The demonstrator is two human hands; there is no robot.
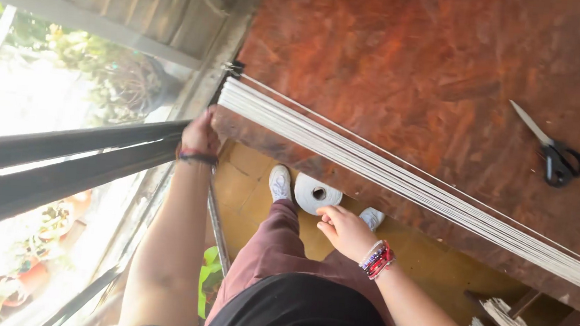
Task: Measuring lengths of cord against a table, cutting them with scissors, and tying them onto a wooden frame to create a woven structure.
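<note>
Gripping: left hand (pixel 200 134) closing on taut white cords (pixel 387 168) at their ten o'clock end.
Hovering: right hand (pixel 345 231), fingers loosely curled, holding nothing, cords passing at twelve o'clock.
Sitting: white thread cone (pixel 316 194), round, at ten o'clock.

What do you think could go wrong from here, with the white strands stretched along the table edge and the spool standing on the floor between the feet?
The spool stands on the floor between the shoes, so a step might knock it over or tangle the feed. The stretched white strands run close along the table edge; the left hand at their end could slip and slacken them. The right hand hangs free below them and might snag one.
</note>
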